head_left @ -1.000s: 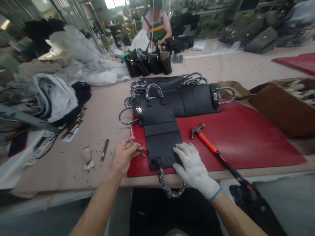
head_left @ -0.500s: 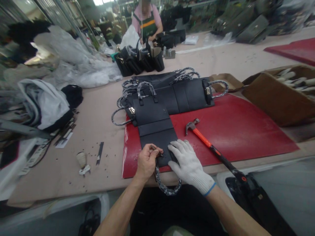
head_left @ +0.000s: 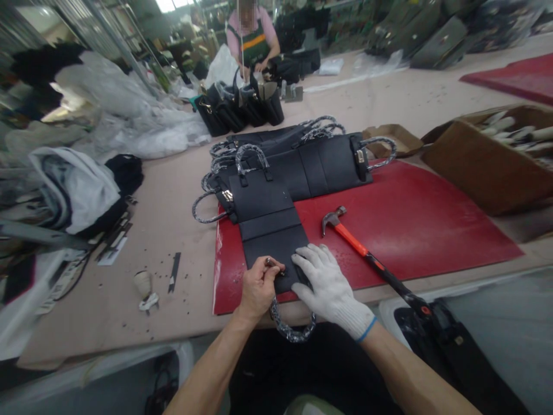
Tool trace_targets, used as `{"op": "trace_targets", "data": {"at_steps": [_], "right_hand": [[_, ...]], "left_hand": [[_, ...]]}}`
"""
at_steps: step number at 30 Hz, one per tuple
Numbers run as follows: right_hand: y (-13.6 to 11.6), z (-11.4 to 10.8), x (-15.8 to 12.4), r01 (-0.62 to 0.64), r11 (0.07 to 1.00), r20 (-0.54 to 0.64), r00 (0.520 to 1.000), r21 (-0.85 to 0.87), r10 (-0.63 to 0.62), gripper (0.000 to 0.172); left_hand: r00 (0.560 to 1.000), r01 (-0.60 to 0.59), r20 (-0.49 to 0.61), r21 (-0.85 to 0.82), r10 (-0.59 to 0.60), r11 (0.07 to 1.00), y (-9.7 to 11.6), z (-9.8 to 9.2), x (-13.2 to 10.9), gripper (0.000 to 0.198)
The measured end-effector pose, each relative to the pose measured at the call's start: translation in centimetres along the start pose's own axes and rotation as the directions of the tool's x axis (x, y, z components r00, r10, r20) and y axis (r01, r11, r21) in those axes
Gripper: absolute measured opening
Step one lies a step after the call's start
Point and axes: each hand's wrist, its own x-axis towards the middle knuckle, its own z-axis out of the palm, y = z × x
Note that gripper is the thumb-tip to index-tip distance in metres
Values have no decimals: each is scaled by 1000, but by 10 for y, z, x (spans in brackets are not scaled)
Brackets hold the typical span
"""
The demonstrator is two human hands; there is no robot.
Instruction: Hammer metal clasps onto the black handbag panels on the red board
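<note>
A flat black leather bag panel (head_left: 268,227) lies on the red mat (head_left: 410,230), its wrapped handle (head_left: 291,331) hanging over the table's near edge. My bare left hand (head_left: 258,286) is closed in a pinch on a small thin metal tool at the panel's near left corner, by the handle's attachment. My right hand (head_left: 327,282), in a white knit glove, lies with fingers spread, pressing the panel's near end flat.
An orange-handled hammer (head_left: 363,251) lies on the mat to the right. More black panels with handles (head_left: 319,161) are stacked behind. A cardboard box (head_left: 488,167) stands right. Small tools (head_left: 147,285) and plastic-wrapped clutter lie left. Another person (head_left: 253,43) works at the far end.
My left hand came in from the left with the thin tool and now pinches it at the panel's near corner. The gloved right hand has stayed on the panel.
</note>
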Motion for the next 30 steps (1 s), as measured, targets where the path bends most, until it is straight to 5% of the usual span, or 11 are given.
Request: {"op": "trace_targets", "data": {"at_steps": [5, 8, 13, 16, 19, 25, 28, 30], "right_hand": [[15, -16, -5, -1, 989, -157, 987, 151, 25, 39], [36, -37, -10, -153, 987, -290, 948, -45, 134, 35], [60, -66, -15, -445, 716, -133, 884, -538, 449, 37], [56, -70, -11, -492, 645, -16, 802, -585, 597, 32], [52, -69, -4, -555, 672, 43, 755, -491, 654, 36], [47, -86, 8, -686, 698, 107, 693, -205, 713, 35], [23, -103, 2, -676, 719, 155, 737, 165, 657, 40], [3, -113, -5, -569, 636, 189, 804, 522, 564, 46]], "left_hand": [[980, -197, 46, 118, 193, 973, -4, 0, -5, 15], [956, -287, 90, 114, 278, 951, -8, 0, -7, 17], [964, -251, 109, 72, 243, 965, -7, -1, -2, 16], [981, -172, 98, 28, 168, 985, -4, -1, 2, 16], [988, -142, 69, 24, 140, 990, -2, 2, 2, 15], [954, -296, 2, 153, 299, 943, -7, 11, -8, 14], [937, -346, 20, 202, 350, 916, -10, 13, -11, 14], [934, -353, 36, 222, 355, 909, -11, 14, -11, 14]]}}
